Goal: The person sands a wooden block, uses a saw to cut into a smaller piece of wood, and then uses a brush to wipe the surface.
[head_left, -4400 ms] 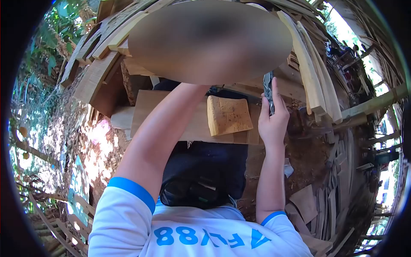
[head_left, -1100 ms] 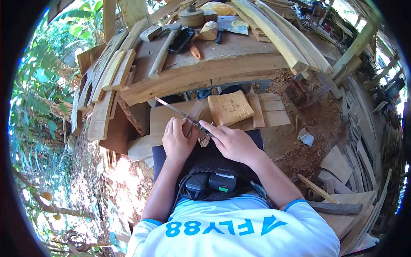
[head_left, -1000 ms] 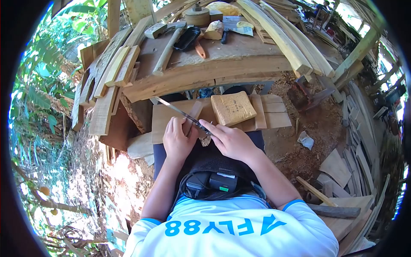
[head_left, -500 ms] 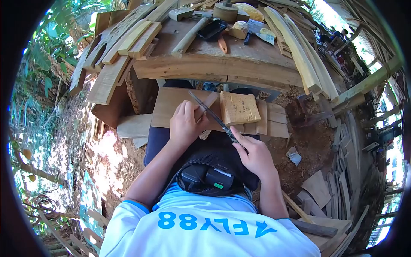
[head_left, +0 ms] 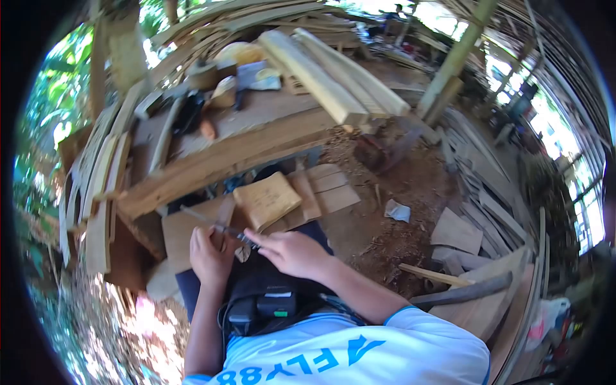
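Observation:
Above my lap, my left hand [head_left: 212, 255] is closed round a small wooden piece [head_left: 224, 212], whose upper end sticks out past my fingers. My right hand [head_left: 292, 253] grips the dark handle of a long thin metal tool [head_left: 221, 228], which crosses over the wooden piece near my left fingers. Blur hides the tool's exact kind and whether it touches the wood. A yellowish square wood block [head_left: 268, 200] lies just beyond my right hand, on a flat board [head_left: 183, 234].
Beyond my lap is a thick wooden bench [head_left: 224, 154] with a wooden-handled tool [head_left: 168, 131], an orange-handled tool [head_left: 207, 128] and long planks [head_left: 314, 80]. Wood offcuts [head_left: 491, 224] are piled at the right. A white scrap [head_left: 398, 210] lies on the ground.
The view has turned to the right and tilted, so bench, block and hands appear further left. Both hands keep their holds, and the tool now lies flatter across the picture.

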{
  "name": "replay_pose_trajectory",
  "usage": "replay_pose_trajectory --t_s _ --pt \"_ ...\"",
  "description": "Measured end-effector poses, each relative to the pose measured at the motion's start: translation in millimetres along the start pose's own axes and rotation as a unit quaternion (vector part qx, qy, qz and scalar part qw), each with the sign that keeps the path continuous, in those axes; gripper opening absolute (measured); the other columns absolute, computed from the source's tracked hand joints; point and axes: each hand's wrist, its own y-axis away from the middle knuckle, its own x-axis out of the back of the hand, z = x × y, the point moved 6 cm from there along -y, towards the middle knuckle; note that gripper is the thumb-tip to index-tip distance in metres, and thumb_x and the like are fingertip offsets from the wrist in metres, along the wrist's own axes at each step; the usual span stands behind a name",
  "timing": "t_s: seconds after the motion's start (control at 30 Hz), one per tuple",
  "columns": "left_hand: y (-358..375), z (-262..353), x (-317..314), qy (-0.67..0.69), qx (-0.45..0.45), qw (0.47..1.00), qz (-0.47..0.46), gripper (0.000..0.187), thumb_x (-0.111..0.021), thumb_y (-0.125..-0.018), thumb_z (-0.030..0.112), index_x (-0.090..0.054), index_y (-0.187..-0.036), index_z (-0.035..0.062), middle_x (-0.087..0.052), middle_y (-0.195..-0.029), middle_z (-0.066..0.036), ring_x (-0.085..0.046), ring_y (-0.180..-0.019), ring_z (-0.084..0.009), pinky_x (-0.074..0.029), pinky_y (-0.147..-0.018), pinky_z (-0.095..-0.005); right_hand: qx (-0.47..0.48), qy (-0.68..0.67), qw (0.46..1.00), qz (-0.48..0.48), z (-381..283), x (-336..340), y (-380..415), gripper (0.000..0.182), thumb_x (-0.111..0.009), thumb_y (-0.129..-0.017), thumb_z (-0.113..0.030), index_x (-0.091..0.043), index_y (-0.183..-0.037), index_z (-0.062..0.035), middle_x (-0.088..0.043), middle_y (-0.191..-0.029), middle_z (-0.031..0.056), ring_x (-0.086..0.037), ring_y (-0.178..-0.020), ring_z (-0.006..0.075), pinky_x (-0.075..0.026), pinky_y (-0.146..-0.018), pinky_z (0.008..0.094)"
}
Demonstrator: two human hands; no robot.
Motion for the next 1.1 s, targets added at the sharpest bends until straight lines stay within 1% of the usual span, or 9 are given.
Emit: replay_pose_trajectory --t_s 0.07,0.1,0.4,0.47,0.6,0.77,0.8,0.93,1.1 --pt "1.2 0.9 -0.4 0.012 -0.006 1.0 -0.001 0.031 -0.079 -0.08 0.014 -0.056 -0.097 0.0016 -0.056 -0.088 -0.018 -0.061 -0.085 -0.0418 -0.051 -0.073 -0.0495 0.003 -0.017 1.0 0.006 0.4 -4.3 2.3 0.058 -0.061 -0.102 -0.021 -0.045 -0.158 -0.0216 -0.068 -0.089 0.019 -0.068 -0.078 0.0388 -0.054 -0.07 0.0478" --pt "1.0 -0.7 0.0 0.009 0.005 1.0 -0.003 0.031 -0.079 -0.08 0.014 -0.056 -0.097 0.0012 -0.056 -0.089 -0.019 -0.061 -0.086 -0.042 -0.051 -0.075 -0.0497 -0.011 -0.014 1.0 -0.01 -1.9 -3.1 1.8 0.055 -0.059 -0.101 -0.02 -0.049 -0.155 -0.0167 -0.071 -0.095 0.0198 -0.07 -0.082 0.0386 -0.056 -0.074 0.0482" --pt "0.9 -2.8 0.3 0.016 0.035 0.999 -0.018 0.03 -0.075 -0.081 0.011 -0.055 -0.099 0.0001 -0.057 -0.092 -0.019 -0.061 -0.09 -0.0424 -0.051 -0.078 -0.0498 -0.005 -0.016 1.0 -0.007 3.3 -11.0 0.7 0.054 -0.056 -0.103 -0.019 -0.047 -0.156 -0.0165 -0.072 -0.095 0.0195 -0.07 -0.081 0.0377 -0.056 -0.073 0.0477" --pt "0.3 -1.5 0.9 0.021 0.038 0.999 -0.02 0.03 -0.075 -0.08 0.011 -0.055 -0.099 0.0001 -0.057 -0.092 -0.019 -0.061 -0.09 -0.0425 -0.051 -0.078 -0.0498 -0.005 -0.007 1.0 -0.004 5.5 -13.9 0.8 0.059 -0.06 -0.102 -0.018 -0.043 -0.159 -0.0193 -0.072 -0.096 0.0184 -0.071 -0.081 0.0373 -0.056 -0.072 0.0474" --pt "2.1 -4.8 -0.5 0.02 0.046 0.999 -0.021 0.03 -0.076 -0.08 0.011 -0.055 -0.099 0.0005 -0.058 -0.093 -0.02 -0.061 -0.09 -0.043 -0.051 -0.079 -0.0499 -0.004 -0.007 1.0 0.004 7.6 -15.6 0.0 0.059 -0.06 -0.102 -0.018 -0.043 -0.159 -0.0196 -0.073 -0.097 0.0187 -0.071 -0.08 0.0371 -0.056 -0.071 0.0471" --pt "1.7 -4.5 -1.9 0.021 0.048 0.999 -0.014 0.03 -0.075 -0.08 0.012 -0.054 -0.099 0.0014 -0.058 -0.093 -0.02 -0.061 -0.09 -0.0435 -0.05 -0.078 -0.0504 -0.018 -0.001 1.0 -0.024 1.2 -10.1 0.0 0.057 -0.058 -0.104 -0.021 -0.043 -0.159 -0.0217 -0.072 -0.09 0.0192 -0.071 -0.076 0.0374 -0.056 -0.068 0.0472" --pt "2.6 -5.6 -1.1 0.014 0.061 0.998 -0.016 0.03 -0.075 -0.08 0.012 -0.054 -0.099 0.0016 -0.058 -0.094 -0.02 -0.061 -0.09 -0.0436 -0.05 -0.078 -0.0507 -0.011 -0.014 1.0 -0.021 -2.5 -6.5 0.2 0.053 -0.055 -0.104 -0.021 -0.047 -0.156 -0.0152 -0.072 -0.087 0.023 -0.071 -0.077 0.0399 -0.056 -0.07 0.0502" --pt "1.5 -5.6 -1.1 0.008 0.041 0.999 -0.02 0.031 -0.075 -0.081 0.013 -0.055 -0.1 0.001 -0.059 -0.095 -0.021 -0.061 -0.091 -0.0448 -0.05 -0.079 -0.0514 -0.01 -0.014 1.0 -0.02 -1.8 -6.1 1.1 0.052 -0.055 -0.104 -0.023 -0.048 -0.155 -0.0168 -0.072 -0.085 0.0236 -0.07 -0.075 0.041 -0.055 -0.068 0.0516" --pt "-1.8 -12.0 -6.5 -0.002 0.036 0.999 -0.021 0.032 -0.074 -0.082 0.018 -0.056 -0.102 0.0001 -0.059 -0.094 -0.022 -0.061 -0.091 -0.0459 -0.05 -0.079 -0.0522 0.0 0.031 0.997 -0.071 1.3 -4.5 3.2 0.06 -0.048 -0.105 -0.018 -0.034 -0.162 -0.0132 -0.068 -0.076 0.023 -0.069 -0.066 0.0384 -0.053 -0.063 0.0517"
